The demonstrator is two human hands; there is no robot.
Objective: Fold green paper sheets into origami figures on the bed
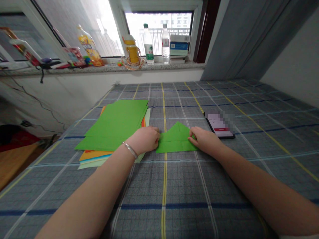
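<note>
A folded green sheet of paper (175, 141) lies on the plaid cloth, with a peak at its top and a straight lower edge. My left hand (146, 137), a silver bangle on its wrist, closes on the paper's left end; its fingertips are partly hidden. At the right end, my right hand (204, 139) pinches the paper between thumb and fingers. Just left of my left hand sits a stack of coloured paper (114, 122), green on top, with orange, blue and pale green edges showing beneath.
A phone (219, 125) with a lit screen lies beyond my right hand on the plaid bedcover (184, 189). Along the windowsill (99, 69) stand a yellow cup (133, 53), clear bottles (149, 46), stacked boxes (179, 46) and a yellow drink bottle (90, 48).
</note>
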